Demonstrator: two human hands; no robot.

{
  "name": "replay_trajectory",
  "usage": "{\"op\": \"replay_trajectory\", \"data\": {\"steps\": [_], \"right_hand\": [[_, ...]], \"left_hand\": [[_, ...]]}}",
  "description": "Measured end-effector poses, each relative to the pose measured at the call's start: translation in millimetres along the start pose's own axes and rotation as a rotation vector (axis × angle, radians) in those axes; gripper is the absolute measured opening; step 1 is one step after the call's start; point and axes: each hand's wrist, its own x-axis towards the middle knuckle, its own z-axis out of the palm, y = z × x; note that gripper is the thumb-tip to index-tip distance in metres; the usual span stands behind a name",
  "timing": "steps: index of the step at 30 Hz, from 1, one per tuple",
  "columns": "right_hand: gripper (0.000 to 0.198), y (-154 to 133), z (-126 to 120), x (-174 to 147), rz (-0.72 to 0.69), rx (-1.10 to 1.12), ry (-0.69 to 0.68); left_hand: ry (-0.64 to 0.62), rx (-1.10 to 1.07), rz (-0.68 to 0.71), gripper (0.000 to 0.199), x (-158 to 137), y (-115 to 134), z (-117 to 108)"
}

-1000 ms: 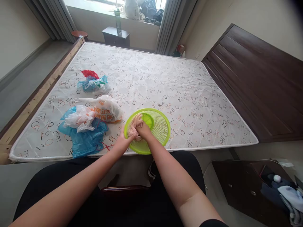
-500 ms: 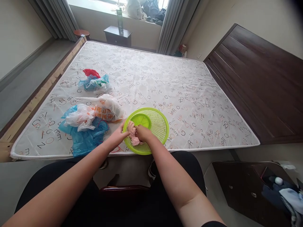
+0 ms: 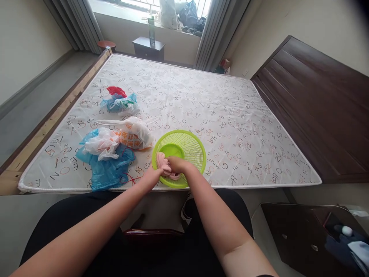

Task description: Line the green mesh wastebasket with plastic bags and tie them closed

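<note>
A bright green plastic mesh basket (image 3: 194,152) stands tilted at the mattress's near edge, its mouth toward me. My left hand (image 3: 155,175) grips its near left rim, thumb over the edge and the other fingers mostly hidden outside. Inside, against that same wall, lies a bunched pink cloth (image 3: 163,163) that looks like a towel. My right hand (image 3: 176,164) reaches in and is closed on the cloth; its fingertips are hidden.
Left of the basket, crumpled plastic bags lie on the lettered mattress (image 3: 245,127): a blue bag (image 3: 111,171), a white bag (image 3: 102,142), an orange-printed bag (image 3: 134,132) and a red bag (image 3: 117,91). A dark cabinet (image 3: 296,231) stands right; a headboard (image 3: 314,107) rises beyond.
My right hand has shifted the pink cloth slightly lower and to the right in the basket, folding it differently. The view has tilted a little. My left hand stays at the rim.
</note>
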Motion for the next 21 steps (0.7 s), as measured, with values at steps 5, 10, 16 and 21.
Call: {"op": "replay_trajectory", "data": {"steps": [5, 10, 16, 21], "right_hand": [[0.016, 15, 11, -6, 0.243, -0.193, 0.029], [0.016, 22, 8, -9, 0.306, -0.39, 0.205], [0.045, 17, 8, -8, 0.28, -0.476, 0.485], [0.037, 18, 27, -1, 0.335, -0.154, 0.357]], "left_hand": [[-0.091, 0.007, -0.071, 0.081, -12, 6, -2], [-0.145, -0.015, -0.209, 0.067, -25, -2, 9], [-0.212, -0.078, -0.368, 0.054, -33, -6, 14], [-0.137, -0.075, -0.256, 0.071, -29, 2, 19]]}}
